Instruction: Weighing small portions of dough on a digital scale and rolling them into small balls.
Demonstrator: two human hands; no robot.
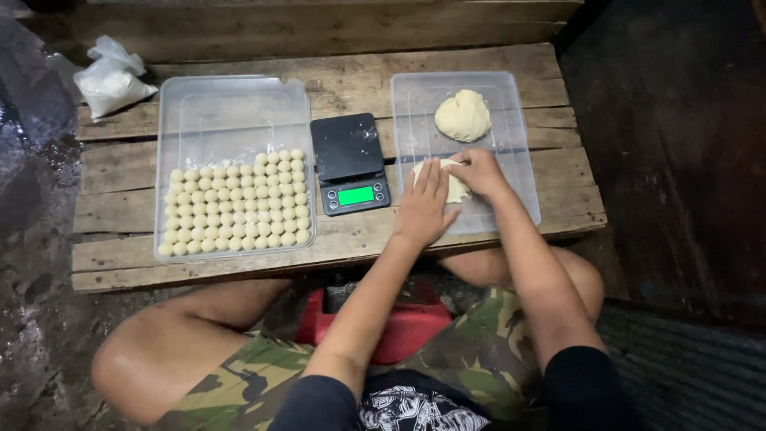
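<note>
Pale dough (455,185) lies flattened on the near part of a clear plastic lid (511,152), pressed between the two hands. The left hand (424,209) lies flat and open on its left edge, while the right hand (479,172) curls over its far right side, fingers gripping the piece. A larger dough lump (463,116) sits farther back on the same lid, beside a black scale (349,162) and a tray (231,104) of small dough balls (235,203).

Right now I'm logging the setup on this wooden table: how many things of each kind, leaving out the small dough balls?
Clear plastic trays: 2
Digital scale: 1
Large dough lumps: 2
White powder bags: 1
Total: 6
</note>
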